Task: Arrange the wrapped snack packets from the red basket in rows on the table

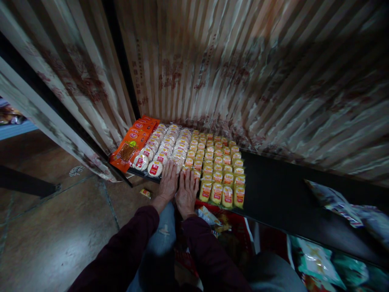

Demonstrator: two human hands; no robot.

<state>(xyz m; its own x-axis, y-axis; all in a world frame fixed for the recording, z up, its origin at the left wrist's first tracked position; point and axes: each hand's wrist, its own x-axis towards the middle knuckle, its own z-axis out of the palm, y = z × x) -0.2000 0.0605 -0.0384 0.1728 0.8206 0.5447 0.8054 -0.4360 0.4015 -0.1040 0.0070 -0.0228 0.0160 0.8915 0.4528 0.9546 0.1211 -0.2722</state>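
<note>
My left hand [167, 183] lies with its fingers stretched forward over the front of the white round wrapped cakes [155, 168]. Beside it, my right hand [186, 194] rests flat, fingers out, on the near end of the rows where small yellow wrapped cakes [227, 196] begin. Neither hand grips anything; the packs under the fingers are partly hidden. Both kinds of cake stand in tidy overlapping rows on a black shelf [270, 182]. Flat orange snack packets [130, 142] overlap in a row at the shelf's left end.
A pleated printed curtain [194, 69] hangs behind the shelf, with a dark post [121, 56] at left. Shiny packets [337, 205] lie on the shelf's right part. Beneath are a red container [244, 231] of snacks and green bags [319, 261]. One small yellow pack [145, 193] lies on the floor.
</note>
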